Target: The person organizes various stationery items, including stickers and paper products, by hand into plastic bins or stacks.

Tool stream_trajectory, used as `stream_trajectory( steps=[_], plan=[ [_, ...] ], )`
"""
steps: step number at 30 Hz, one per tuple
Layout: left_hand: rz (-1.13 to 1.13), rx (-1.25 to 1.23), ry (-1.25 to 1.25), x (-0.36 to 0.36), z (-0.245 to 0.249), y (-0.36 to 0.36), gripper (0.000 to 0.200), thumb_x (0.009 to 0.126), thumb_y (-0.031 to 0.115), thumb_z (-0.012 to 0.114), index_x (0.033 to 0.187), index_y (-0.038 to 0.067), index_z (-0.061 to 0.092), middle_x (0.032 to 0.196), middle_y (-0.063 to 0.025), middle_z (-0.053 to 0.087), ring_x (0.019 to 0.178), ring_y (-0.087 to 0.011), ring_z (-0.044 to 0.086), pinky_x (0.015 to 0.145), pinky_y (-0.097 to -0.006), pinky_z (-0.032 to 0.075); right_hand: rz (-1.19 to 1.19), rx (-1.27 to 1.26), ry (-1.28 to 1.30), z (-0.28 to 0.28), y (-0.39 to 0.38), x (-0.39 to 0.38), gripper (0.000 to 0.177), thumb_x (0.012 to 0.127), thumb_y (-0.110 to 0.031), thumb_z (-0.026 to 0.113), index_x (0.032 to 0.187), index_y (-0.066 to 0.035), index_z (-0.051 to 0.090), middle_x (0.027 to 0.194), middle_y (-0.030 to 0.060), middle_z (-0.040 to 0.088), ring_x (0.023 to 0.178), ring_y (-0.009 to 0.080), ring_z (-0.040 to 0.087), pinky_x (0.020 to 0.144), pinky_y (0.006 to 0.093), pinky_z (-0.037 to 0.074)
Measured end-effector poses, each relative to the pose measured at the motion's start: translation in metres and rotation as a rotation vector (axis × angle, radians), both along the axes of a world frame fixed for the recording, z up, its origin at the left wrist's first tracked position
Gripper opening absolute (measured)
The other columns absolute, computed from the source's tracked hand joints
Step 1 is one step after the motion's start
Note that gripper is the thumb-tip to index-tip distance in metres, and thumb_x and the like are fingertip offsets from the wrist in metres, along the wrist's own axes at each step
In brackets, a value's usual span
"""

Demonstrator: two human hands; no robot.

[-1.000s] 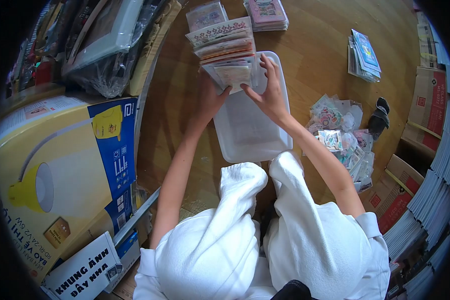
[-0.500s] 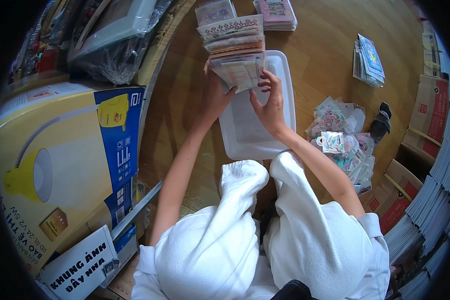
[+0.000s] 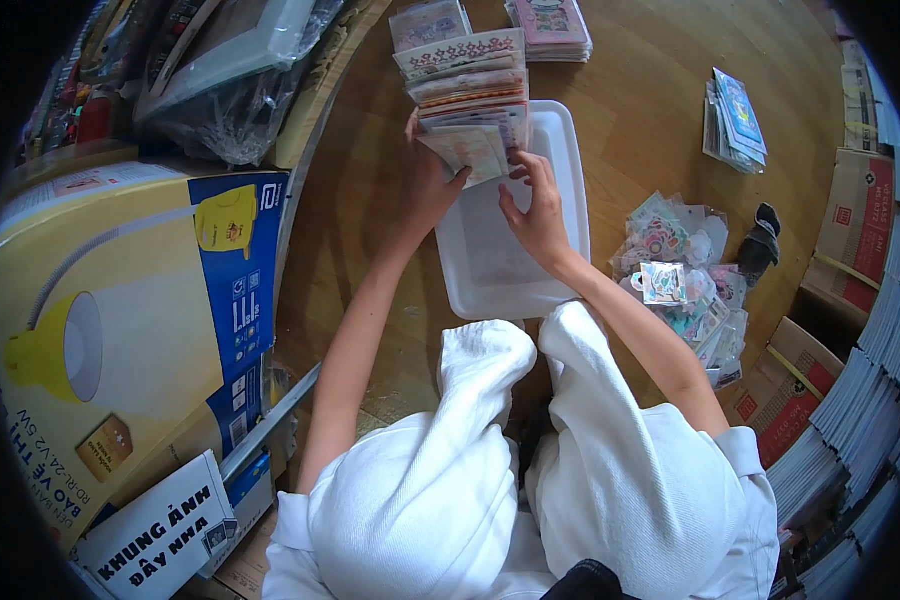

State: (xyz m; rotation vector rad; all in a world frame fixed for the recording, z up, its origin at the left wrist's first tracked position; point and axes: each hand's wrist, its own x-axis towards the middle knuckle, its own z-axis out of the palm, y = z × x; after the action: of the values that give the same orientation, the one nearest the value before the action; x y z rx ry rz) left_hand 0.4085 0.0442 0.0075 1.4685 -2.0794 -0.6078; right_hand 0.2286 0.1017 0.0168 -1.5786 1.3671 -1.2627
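Observation:
A row of thin, plastic-sleeved sticker packets leans one behind another at the far end of a white plastic tray. My left hand is closed on the left side of the frontmost packet, its thumb pressed on the front face. That packet is tilted and has a pale printed design. Beside the row's right edge is my right hand, fingers bent and thumb apart, with nothing visible between them. Whether its fingertips touch the packets I cannot tell.
Two more packet stacks lie beyond the row. To the right are a small stack of cards, a loose pile of sticker packs and a dark object. A lamp box stands left; cartons line the right.
The front packet has shifted slightly left and down under my left thumb, uncovering more of the packets behind it at the right. My right hand has barely moved.

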Motion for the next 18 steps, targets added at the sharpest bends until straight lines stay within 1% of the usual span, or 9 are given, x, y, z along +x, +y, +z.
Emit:
stream_trajectory(
  steps=[3,4,7,10,13,16,18],
  plan=[
    [0.003,0.071,0.112,0.0008,-0.0080,0.0004,0.087,0.068,0.007,0.077,0.139,-0.001,0.028,0.144,-0.0261,0.025,0.136,-0.0426,0.021,0.112,-0.0487,0.021,0.040,0.002,0.026,0.0005,-0.0001,0.0009,0.051,0.077,0.008,0.059,0.124,-0.001,0.044,0.110,0.0171,0.053,0.094,0.0287,0.056,0.084,0.0384,0.047],
    [-0.004,0.067,0.098,0.0004,-0.0065,0.0007,0.087,0.068,0.007,0.077,0.139,-0.001,0.028,0.144,-0.0261,0.025,0.136,-0.0425,0.021,0.112,-0.0487,0.021,0.050,0.003,0.031,0.0009,0.0004,0.0019,0.051,0.077,0.008,0.059,0.124,-0.001,0.043,0.110,0.0173,0.053,0.094,0.0289,0.056,0.084,0.0385,0.047],
    [-0.018,0.057,0.065,0.0007,-0.0043,0.0011,0.086,0.068,0.008,0.076,0.139,-0.001,0.028,0.144,-0.0261,0.025,0.136,-0.0424,0.021,0.111,-0.0487,0.021,-0.031,-0.040,-0.049,0.0026,0.0008,0.0062,0.052,0.077,0.008,0.059,0.125,-0.002,0.043,0.110,0.0172,0.052,0.093,0.0288,0.056,0.086,0.0382,0.046],
    [-0.027,0.057,0.053,0.0005,-0.0016,0.0007,0.085,0.069,0.008,0.076,0.139,-0.001,0.028,0.143,-0.0261,0.025,0.136,-0.0423,0.022,0.111,-0.0487,0.022,-0.069,-0.035,-0.052,0.0068,0.0009,0.0056,0.053,0.077,0.008,0.058,0.127,-0.002,0.042,0.113,0.0173,0.051,0.095,0.0287,0.054,0.087,0.0376,0.045],
    [-0.036,0.070,0.054,0.0016,-0.0013,0.0019,0.084,0.070,0.008,0.076,0.139,0.000,0.028,0.143,-0.0260,0.026,0.136,-0.0423,0.022,0.111,-0.0489,0.022,-0.044,-0.034,0.009,0.0008,-0.0016,0.0025,0.055,0.081,0.006,0.061,0.132,-0.006,0.041,0.116,0.0138,0.055,0.102,0.0245,0.057,0.085,0.0340,0.047],
    [-0.017,0.079,0.084,0.0023,-0.0052,0.0029,0.084,0.070,0.009,0.076,0.138,-0.001,0.029,0.143,-0.0259,0.026,0.136,-0.0423,0.022,0.111,-0.0491,0.022,-0.091,-0.012,-0.090,0.0029,0.0020,0.0069,0.056,0.081,0.006,0.061,0.132,-0.005,0.040,0.116,0.0140,0.054,0.104,0.0242,0.055,0.085,0.0335,0.047],
    [-0.014,0.075,0.088,0.0023,-0.0067,0.0025,0.084,0.070,0.009,0.076,0.138,-0.001,0.029,0.143,-0.0259,0.026,0.136,-0.0423,0.022,0.111,-0.0491,0.022,-0.093,0.002,-0.080,0.0049,0.0025,0.0075,0.059,0.079,0.007,0.059,0.133,-0.003,0.038,0.115,0.0156,0.050,0.098,0.0254,0.053,0.086,0.0352,0.045]
  ],
)
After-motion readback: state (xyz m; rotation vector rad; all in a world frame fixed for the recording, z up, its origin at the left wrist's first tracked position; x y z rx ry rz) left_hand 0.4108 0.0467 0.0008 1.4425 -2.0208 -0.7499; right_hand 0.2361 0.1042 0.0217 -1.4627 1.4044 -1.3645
